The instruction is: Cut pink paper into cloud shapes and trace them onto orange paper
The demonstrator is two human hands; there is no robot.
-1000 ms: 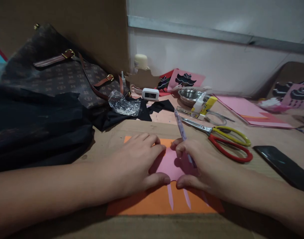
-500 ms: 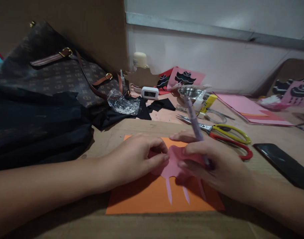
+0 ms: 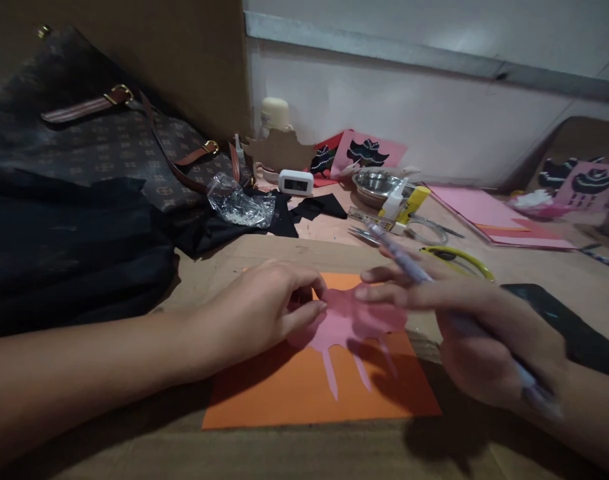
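A pink paper cutout (image 3: 339,327) with a wavy outline and three thin strips at its lower side lies over a sheet of orange paper (image 3: 269,403). My left hand (image 3: 264,307) pinches the cutout's left part between thumb and curled fingers, its wrist low over the cardboard. A slim pale-purple pen (image 3: 402,259) is gripped in my right hand (image 3: 489,333), tilted with its upper end away from me. Two fingertips of that hand reach the cutout's right side; motion blurs the pen's lower end.
Scissors (image 3: 459,259) lie partly hidden behind my right hand, with a black phone (image 3: 559,320) farther right. Behind stand a steel bowl (image 3: 377,187), a glue stick (image 3: 415,201) and a small white display (image 3: 296,183). A brown handbag (image 3: 114,150) and black cloth (image 3: 69,253) fill the left.
My right hand has lifted and moved right, turning the pen to a flatter slant and uncovering more of the cutout. My left hand keeps its pinch. The view has shifted slightly.
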